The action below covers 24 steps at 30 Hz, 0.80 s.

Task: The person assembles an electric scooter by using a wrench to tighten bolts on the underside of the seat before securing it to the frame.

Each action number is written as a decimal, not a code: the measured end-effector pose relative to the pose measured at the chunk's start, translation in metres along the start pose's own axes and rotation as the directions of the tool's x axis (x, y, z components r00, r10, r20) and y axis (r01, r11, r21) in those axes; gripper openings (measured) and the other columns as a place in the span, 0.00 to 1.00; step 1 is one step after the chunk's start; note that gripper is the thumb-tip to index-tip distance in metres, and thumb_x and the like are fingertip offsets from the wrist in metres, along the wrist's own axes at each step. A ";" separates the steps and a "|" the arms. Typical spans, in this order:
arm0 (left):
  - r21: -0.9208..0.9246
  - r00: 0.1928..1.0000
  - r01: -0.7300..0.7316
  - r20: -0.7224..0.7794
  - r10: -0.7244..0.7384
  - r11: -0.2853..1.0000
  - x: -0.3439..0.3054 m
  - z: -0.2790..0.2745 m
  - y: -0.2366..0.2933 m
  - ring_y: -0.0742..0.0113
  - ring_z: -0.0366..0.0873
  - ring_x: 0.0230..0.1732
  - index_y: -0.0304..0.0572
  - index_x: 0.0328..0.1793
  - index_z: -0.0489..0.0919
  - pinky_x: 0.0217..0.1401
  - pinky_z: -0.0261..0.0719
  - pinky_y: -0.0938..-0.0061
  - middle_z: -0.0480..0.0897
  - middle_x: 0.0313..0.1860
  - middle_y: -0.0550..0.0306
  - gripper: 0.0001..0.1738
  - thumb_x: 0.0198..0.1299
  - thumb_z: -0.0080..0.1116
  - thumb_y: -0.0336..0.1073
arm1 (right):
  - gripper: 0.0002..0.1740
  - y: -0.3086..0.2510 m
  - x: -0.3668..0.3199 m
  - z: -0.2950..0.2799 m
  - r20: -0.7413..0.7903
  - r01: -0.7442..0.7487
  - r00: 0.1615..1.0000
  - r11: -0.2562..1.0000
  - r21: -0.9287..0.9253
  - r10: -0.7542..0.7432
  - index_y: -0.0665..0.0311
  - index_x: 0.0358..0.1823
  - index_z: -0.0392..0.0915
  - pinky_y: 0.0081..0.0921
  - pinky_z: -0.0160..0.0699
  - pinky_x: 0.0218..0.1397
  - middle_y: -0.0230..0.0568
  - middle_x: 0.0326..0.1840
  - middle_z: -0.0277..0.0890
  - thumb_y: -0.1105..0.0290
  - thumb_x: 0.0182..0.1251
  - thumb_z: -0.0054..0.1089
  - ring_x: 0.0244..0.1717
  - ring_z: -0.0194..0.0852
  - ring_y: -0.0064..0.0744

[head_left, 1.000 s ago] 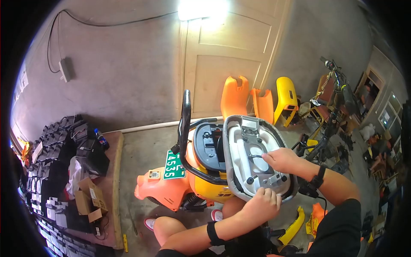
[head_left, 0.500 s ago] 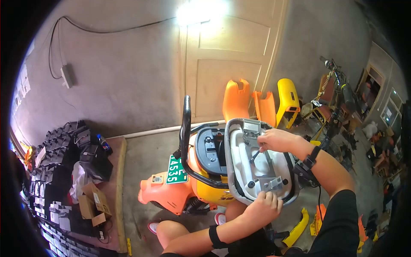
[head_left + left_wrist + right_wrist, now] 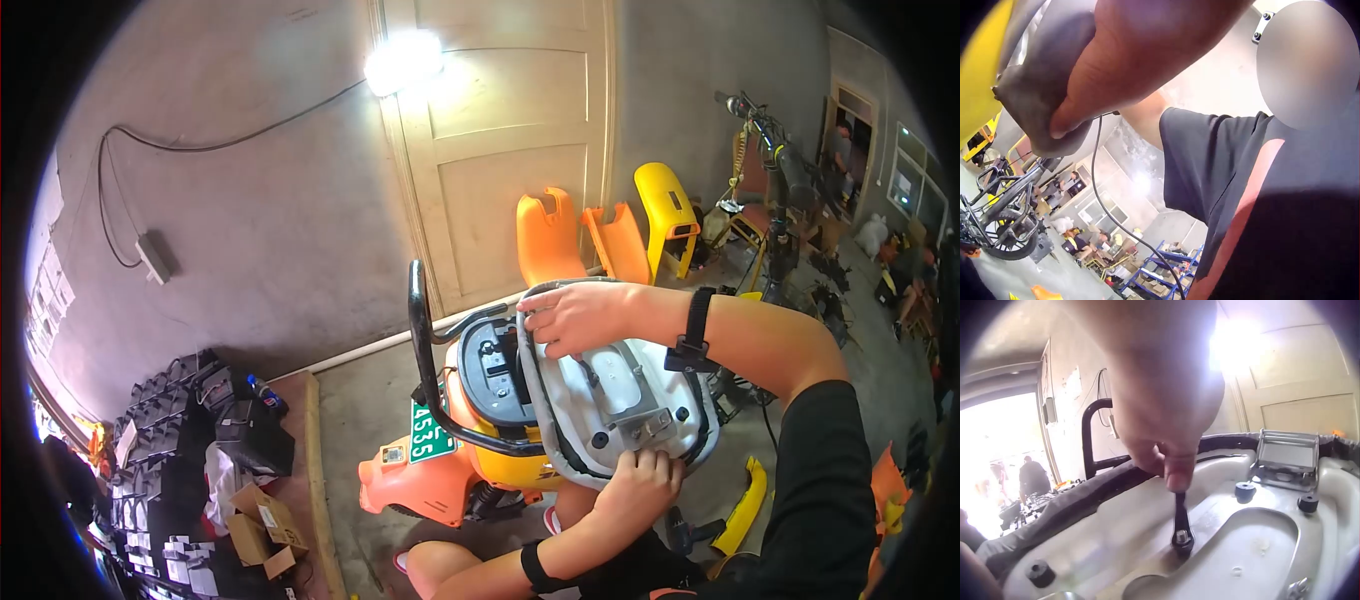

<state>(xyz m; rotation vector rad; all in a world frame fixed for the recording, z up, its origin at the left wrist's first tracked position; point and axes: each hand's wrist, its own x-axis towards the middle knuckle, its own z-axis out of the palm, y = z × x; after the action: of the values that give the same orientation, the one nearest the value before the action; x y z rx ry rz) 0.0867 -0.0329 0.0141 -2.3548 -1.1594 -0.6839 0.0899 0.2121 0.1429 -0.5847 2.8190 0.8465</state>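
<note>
The scooter (image 3: 425,482) stands beside the upturned seat (image 3: 570,395), which slants upper left to lower right in the head view. The left hand (image 3: 640,490) grips its near edge; the right hand (image 3: 580,318) pinches the wrench (image 3: 1180,511), its shaft rising from the bolt (image 3: 1182,536), with bare panel around, inside the raised rim

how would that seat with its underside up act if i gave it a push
The seat would likely stay stiff in the middle: its white base looks moulded and carries a metal bracket. The grey rim looks padded, so it may give slightly. It could tip, since it sits tilted, gripped by the left hand.
</note>
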 end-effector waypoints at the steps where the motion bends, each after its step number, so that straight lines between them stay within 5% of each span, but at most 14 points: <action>1: -0.004 1.000 -0.003 -0.002 0.003 1.000 -0.001 0.001 0.001 0.65 0.78 0.40 0.47 0.43 0.80 0.41 0.73 0.69 0.78 0.34 0.62 0.09 0.59 0.61 0.39 | 0.10 -0.004 -0.001 -0.002 -0.036 -0.026 0.999 1.000 -0.006 0.026 0.50 0.36 0.85 0.46 0.48 0.94 0.27 0.45 0.84 0.61 0.53 0.73 0.68 0.77 0.36; 6: -0.039 0.996 -0.021 0.089 0.024 0.999 0.000 -0.001 0.003 0.66 0.79 0.38 0.48 0.41 0.79 0.39 0.75 0.69 0.78 0.33 0.63 0.08 0.58 0.61 0.39 | 0.02 -0.019 0.008 -0.011 -0.091 -0.062 0.995 0.973 -0.221 0.042 0.47 0.30 0.88 0.46 0.50 0.93 0.22 0.41 0.86 0.64 0.56 0.68 0.62 0.80 0.31; 10: -0.050 0.987 -0.098 0.121 0.103 0.994 0.000 0.003 -0.001 0.66 0.81 0.36 0.50 0.39 0.78 0.38 0.75 0.71 0.78 0.32 0.64 0.06 0.57 0.61 0.38 | 0.04 -0.021 0.014 -0.026 0.028 -0.013 0.999 0.970 -0.243 0.021 0.51 0.28 0.89 0.40 0.52 0.92 0.25 0.43 0.86 0.68 0.54 0.66 0.60 0.80 0.32; 12: -0.047 0.987 -0.105 0.117 0.110 0.993 -0.001 0.001 -0.001 0.66 0.81 0.36 0.50 0.39 0.78 0.37 0.75 0.71 0.79 0.32 0.64 0.06 0.57 0.61 0.38 | 0.06 -0.021 0.016 -0.026 0.042 -0.012 0.999 0.972 -0.234 0.022 0.50 0.29 0.92 0.47 0.52 0.92 0.25 0.44 0.87 0.67 0.54 0.66 0.61 0.79 0.34; 14: -0.043 0.988 -0.110 0.106 0.114 0.993 0.003 -0.002 -0.004 0.66 0.82 0.36 0.50 0.38 0.77 0.37 0.75 0.72 0.79 0.32 0.64 0.06 0.57 0.61 0.38 | 0.07 -0.030 0.017 -0.052 0.128 -0.190 0.970 0.972 -0.138 0.208 0.52 0.31 0.93 0.56 0.52 0.91 0.28 0.45 0.86 0.67 0.55 0.67 0.62 0.78 0.41; 15: -0.050 0.990 -0.099 0.096 0.103 0.994 0.004 -0.002 -0.004 0.66 0.82 0.36 0.50 0.38 0.77 0.37 0.75 0.72 0.79 0.32 0.64 0.06 0.57 0.61 0.38 | 0.08 -0.037 0.020 -0.059 0.206 -0.251 0.938 0.956 -0.153 0.279 0.55 0.34 0.93 0.67 0.62 0.83 0.32 0.48 0.85 0.67 0.58 0.67 0.65 0.77 0.48; 16: -0.060 0.992 -0.084 0.087 0.089 0.995 0.004 -0.003 -0.004 0.66 0.82 0.36 0.50 0.38 0.77 0.37 0.74 0.72 0.79 0.31 0.64 0.06 0.57 0.61 0.38 | 0.08 -0.040 0.022 -0.053 0.212 -0.241 0.940 0.960 -0.140 0.267 0.55 0.34 0.93 0.67 0.62 0.83 0.32 0.48 0.85 0.67 0.58 0.67 0.65 0.77 0.48; 19: -0.089 0.997 -0.050 0.062 0.055 0.995 0.003 -0.001 -0.003 0.66 0.82 0.35 0.49 0.38 0.78 0.38 0.74 0.72 0.79 0.32 0.64 0.06 0.57 0.62 0.37 | 0.09 -0.037 0.029 -0.040 0.363 -0.469 0.845 0.870 0.151 0.393 0.64 0.41 0.91 0.51 0.85 0.61 0.40 0.54 0.82 0.74 0.61 0.65 0.63 0.80 0.52; 22: -0.121 0.998 -0.042 0.033 0.046 0.992 0.004 -0.002 -0.007 0.66 0.82 0.35 0.48 0.39 0.79 0.38 0.74 0.71 0.79 0.32 0.63 0.06 0.57 0.62 0.37 | 0.10 -0.033 0.032 -0.035 0.327 -0.483 0.862 0.824 0.297 0.387 0.68 0.42 0.89 0.39 0.86 0.60 0.44 0.54 0.81 0.78 0.59 0.65 0.60 0.82 0.50; 24: -0.134 0.999 -0.024 0.022 0.027 0.991 0.004 -0.004 -0.006 0.65 0.82 0.35 0.47 0.39 0.80 0.38 0.74 0.71 0.80 0.31 0.63 0.06 0.57 0.62 0.38 | 0.14 -0.034 0.030 -0.029 0.401 -0.482 0.850 0.810 0.333 0.341 0.71 0.45 0.87 0.40 0.84 0.62 0.48 0.56 0.80 0.83 0.57 0.62 0.61 0.81 0.50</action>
<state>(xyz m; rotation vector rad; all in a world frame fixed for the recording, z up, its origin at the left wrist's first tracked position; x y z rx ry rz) 0.0825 -0.0298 0.0207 -2.4906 -1.1236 -0.7477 0.0755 0.1600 0.1426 0.2365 2.7133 0.3036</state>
